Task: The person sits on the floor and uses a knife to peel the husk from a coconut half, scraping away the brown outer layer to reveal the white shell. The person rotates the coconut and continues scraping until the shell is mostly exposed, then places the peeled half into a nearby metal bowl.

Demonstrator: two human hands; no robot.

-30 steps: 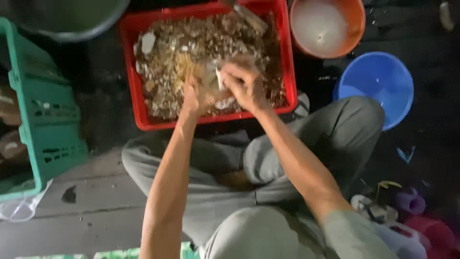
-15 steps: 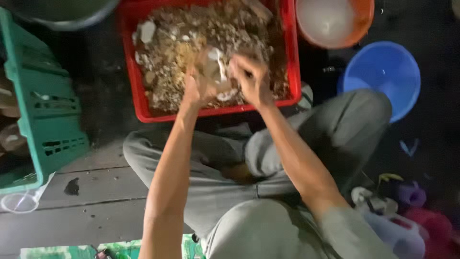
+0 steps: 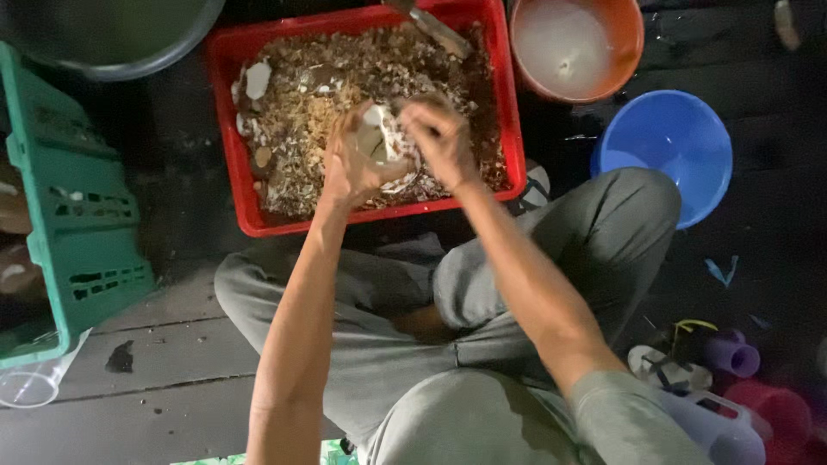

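Head view: left hand [image 3: 349, 164] and right hand [image 3: 439, 138] are both pinching a pale shell piece [image 3: 379, 142] over the red crate [image 3: 233, 129] of shell debris. Orange bowl [image 3: 633, 43] and blue basin [image 3: 663, 142] are sitting right, green crate [image 3: 77, 215] left.

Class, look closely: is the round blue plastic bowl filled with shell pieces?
No, the round blue plastic bowl shows only its bare blue inside; the shell pieces lie in the red plastic crate.

Two crates: red [image 3: 233, 129], green [image 3: 60, 224]; two basins: orange [image 3: 633, 43], blue [image 3: 663, 146].
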